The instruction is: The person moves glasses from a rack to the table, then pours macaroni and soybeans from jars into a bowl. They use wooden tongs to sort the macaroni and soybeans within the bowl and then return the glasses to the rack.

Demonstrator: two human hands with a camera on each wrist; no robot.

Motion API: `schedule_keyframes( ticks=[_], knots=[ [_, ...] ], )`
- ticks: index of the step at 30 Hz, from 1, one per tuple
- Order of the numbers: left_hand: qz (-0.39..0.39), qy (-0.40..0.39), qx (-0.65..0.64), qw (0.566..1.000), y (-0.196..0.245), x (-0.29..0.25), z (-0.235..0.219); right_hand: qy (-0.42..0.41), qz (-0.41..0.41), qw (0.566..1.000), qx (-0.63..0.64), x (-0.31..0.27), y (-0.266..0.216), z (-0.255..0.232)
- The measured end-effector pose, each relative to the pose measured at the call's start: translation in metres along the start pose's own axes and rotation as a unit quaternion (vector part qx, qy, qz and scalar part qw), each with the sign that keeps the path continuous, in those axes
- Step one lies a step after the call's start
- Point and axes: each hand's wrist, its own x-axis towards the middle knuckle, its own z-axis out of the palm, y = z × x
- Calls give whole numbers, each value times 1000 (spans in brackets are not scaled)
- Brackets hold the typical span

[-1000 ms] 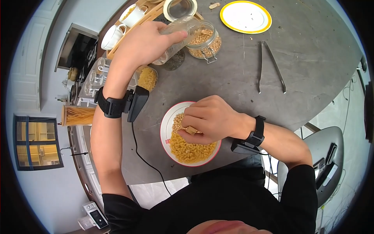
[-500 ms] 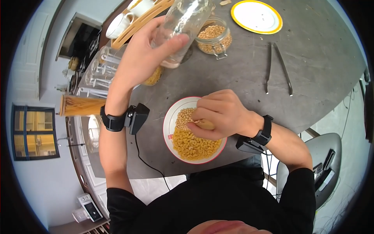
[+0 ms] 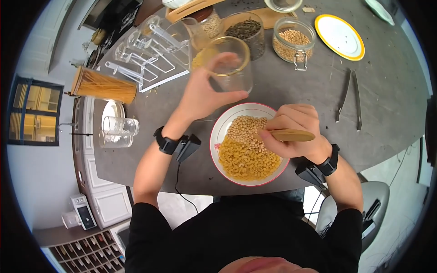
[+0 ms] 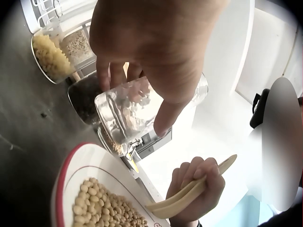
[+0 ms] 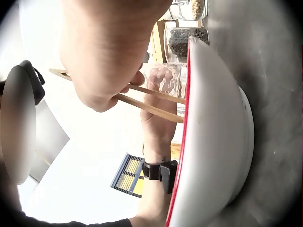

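In the head view the left hand [image 3: 202, 93] grips a clear glass jar [image 3: 236, 79] just above the table, up and left of a red-rimmed plate [image 3: 218, 119]. The left wrist view shows the jar [image 4: 125, 111] between thumb and fingers, with no food visible inside. The right hand [image 3: 296, 127] holds wooden tongs [image 3: 293, 135] over the plate's right side; their tips point at the chickpeas [image 3: 246, 127]. Below those lies yellow pasta [image 3: 248, 161]. In the right wrist view the tongs' two arms [image 5: 156, 109] stand apart, their ends hidden behind the bowl-like rim [image 5: 187, 94].
Behind the plate stand a jar of dark leaves [image 3: 246, 32] and a jar of chickpeas [image 3: 293, 41]. Metal tongs [image 3: 350, 100] and a yellow-rimmed plate [image 3: 339, 36] lie right. A cup rack [image 3: 152, 59], pasta container [image 3: 104, 85] and two glasses [image 3: 120, 132] are left.
The left hand has brought the glass jar down toward the plate. The wooden tongs show more fully in the right hand. The head view has shifted, showing more of the table's left side.
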Motion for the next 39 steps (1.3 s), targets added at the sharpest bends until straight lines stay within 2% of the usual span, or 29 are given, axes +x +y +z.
schedule_keyframes(
  ticks=[2,4,7,11,17,19,20,22,24,26,28,29,31,34,35,36,39],
  knots=[
    [33,-6,36,999,1,7,9,6,14,1000,9,1,1,1],
    [32,-2,6,999,-9,14,17,-4,16,1000,12,3,0,1],
    [9,-65,-30,997,-18,22,27,-11,29,999,8,3,0,2],
    [-22,-73,-78,994,-27,31,34,-11,47,999,12,2,0,2],
    [-2,-73,-54,996,-37,39,37,-20,55,998,16,2,-1,2],
    [-24,-75,32,996,-28,39,34,-24,58,998,10,3,0,2],
    [-29,-77,27,996,-28,39,33,-27,61,998,6,3,0,1],
    [14,-61,182,981,-28,35,29,-26,75,997,3,2,0,2],
    [10,-56,161,985,-19,21,17,-22,88,996,-4,0,3,1],
    [44,53,152,986,-15,9,4,7,107,994,-18,0,6,0],
    [101,205,208,951,-21,-10,-9,10,132,991,-23,-2,7,-1],
    [102,202,207,952,-31,-19,-17,15,127,992,-21,-1,9,0],
    [25,363,185,913,-59,-38,-27,21,124,992,-20,-1,8,1],
    [33,394,116,911,-82,-39,-33,8,105,994,-7,2,4,4],
    [0,351,116,929,-85,-40,-34,-1,97,995,-8,2,2,4],
    [-3,357,118,926,-87,-39,-32,-10,88,996,-9,2,1,3],
    [-5,298,72,952,-99,-28,-25,-29,87,996,-7,1,1,4]
  ],
)
